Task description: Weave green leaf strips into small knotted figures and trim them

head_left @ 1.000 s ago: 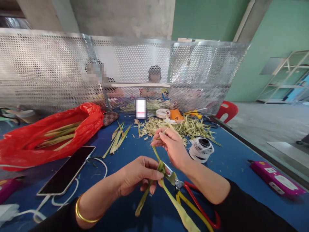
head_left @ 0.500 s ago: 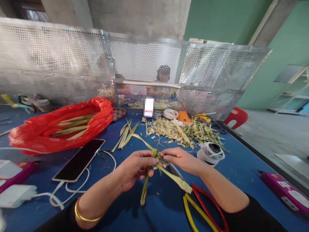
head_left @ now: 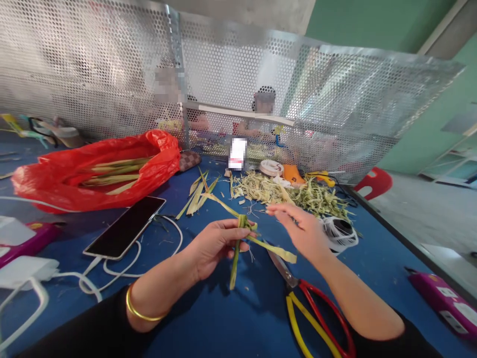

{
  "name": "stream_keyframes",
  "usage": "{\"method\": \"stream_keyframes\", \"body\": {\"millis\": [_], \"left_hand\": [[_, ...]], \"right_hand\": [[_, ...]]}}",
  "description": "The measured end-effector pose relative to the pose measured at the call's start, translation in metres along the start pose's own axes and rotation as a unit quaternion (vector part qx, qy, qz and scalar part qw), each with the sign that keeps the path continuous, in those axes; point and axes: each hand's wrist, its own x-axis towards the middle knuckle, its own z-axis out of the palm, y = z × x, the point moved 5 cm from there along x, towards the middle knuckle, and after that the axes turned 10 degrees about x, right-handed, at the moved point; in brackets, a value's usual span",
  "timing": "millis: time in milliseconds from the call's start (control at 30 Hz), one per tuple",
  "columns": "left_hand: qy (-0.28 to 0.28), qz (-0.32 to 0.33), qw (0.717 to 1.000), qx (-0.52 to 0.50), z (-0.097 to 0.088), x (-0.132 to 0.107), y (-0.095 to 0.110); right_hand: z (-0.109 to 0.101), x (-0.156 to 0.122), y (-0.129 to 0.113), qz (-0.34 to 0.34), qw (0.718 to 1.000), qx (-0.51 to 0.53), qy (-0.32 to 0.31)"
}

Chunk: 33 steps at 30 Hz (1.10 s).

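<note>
My left hand [head_left: 219, 243] pinches a knotted green leaf strip [head_left: 242, 224] between thumb and fingers. One end of the strip hangs down, another points up and left, and a pale end [head_left: 278, 251] sticks out to the right. Off to the right, my right hand [head_left: 300, 229] is raised over the table, apart from the strip, its fingers stretched out with nothing visible in them. Below it lie scissors [head_left: 311, 311] with one red and one yellow handle, blades pointing up and left. A few fine threads dangle by the knot.
A red plastic bag [head_left: 67, 164] of leaf strips lies left, near a phone [head_left: 124, 228] with white cables. Leaf trimmings [head_left: 261, 188] and a thread spool [head_left: 341, 231] are right of centre. A perforated metal screen [head_left: 231, 54] stands behind, with people beyond it.
My right hand has let go of the leaf strip and moved up and to the right. My left hand still holds the strip. The whole view has shifted slightly.
</note>
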Motion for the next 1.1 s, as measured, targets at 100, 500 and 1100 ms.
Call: {"method": "stream_keyframes", "body": {"millis": [100, 500, 1100], "left_hand": [[0.016, 0.006, 1.000, -0.005, -0.001, 0.000, 0.001], [0.058, 0.057, 0.997, 0.000, -0.003, 0.005, -0.002], [0.091, 0.043, 0.995, 0.014, 0.001, 0.001, -0.004]], "right_hand": [[0.004, -0.010, -0.014, -0.018, 0.998, -0.047, -0.048], [0.036, -0.031, -0.040, -0.218, 0.937, -0.270, -0.032], [0.078, -0.066, -0.053, -0.491, 0.789, -0.341, -0.142]]}}
